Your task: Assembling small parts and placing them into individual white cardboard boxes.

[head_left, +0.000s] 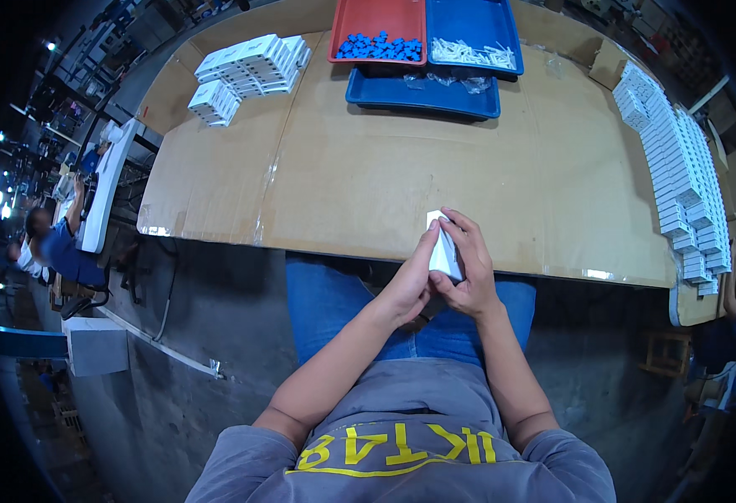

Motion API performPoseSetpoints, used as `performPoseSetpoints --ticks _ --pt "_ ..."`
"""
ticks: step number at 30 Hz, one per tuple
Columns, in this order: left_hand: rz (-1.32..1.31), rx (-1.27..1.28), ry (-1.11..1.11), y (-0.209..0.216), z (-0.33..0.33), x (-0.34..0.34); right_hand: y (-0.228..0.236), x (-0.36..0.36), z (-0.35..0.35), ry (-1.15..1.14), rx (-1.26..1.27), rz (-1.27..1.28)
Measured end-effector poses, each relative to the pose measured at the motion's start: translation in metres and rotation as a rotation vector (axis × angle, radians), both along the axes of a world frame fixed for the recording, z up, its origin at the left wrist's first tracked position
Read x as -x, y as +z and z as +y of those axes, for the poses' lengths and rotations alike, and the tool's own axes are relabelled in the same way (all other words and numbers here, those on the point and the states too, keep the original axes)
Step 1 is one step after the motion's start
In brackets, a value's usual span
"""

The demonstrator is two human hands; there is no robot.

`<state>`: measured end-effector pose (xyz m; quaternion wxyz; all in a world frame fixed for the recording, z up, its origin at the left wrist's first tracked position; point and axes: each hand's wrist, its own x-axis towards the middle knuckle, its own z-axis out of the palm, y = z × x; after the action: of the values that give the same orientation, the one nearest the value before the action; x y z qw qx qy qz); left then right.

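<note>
A small white box-shaped piece [444, 254] is held between my two hands, just over the table's front edge. My left hand [412, 283] grips it from the left, thumb along its side. My right hand [471, 267] wraps round it from the right, its fingers reaching over the far end. Both hands are closed on the piece, and they hide much of its sides. Its exact kind cannot be made out.
On the cardboard-covered table [360, 184], a red tray [376, 17] holds blue parts, and a blue tray [473, 21] holds white parts. Another blue tray [422, 96] sits nearer. White boxes stand stacked at far left [255, 63] and right [678, 168]. A co-worker [62, 247] sits left.
</note>
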<state>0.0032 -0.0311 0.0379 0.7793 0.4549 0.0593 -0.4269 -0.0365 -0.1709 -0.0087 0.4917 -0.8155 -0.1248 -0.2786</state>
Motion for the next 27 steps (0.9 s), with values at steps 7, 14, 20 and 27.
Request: performPoseSetpoints --ticks 7,14,20,27 --pt "0.022 0.008 0.043 0.000 0.005 0.011 -0.005 0.002 0.003 -0.003 0.088 -0.064" --pt "-0.001 -0.075 0.031 -0.001 0.009 0.012 -0.011 0.000 0.011 0.031 -0.015 -0.095" --pt "0.028 -0.020 0.075 -0.006 0.015 0.006 -0.023 -0.011 0.017 0.002 0.003 -0.150" --pt "0.044 0.001 0.069 -0.012 0.017 -0.010 -0.033 -0.024 0.022 -0.023 0.003 -0.136"
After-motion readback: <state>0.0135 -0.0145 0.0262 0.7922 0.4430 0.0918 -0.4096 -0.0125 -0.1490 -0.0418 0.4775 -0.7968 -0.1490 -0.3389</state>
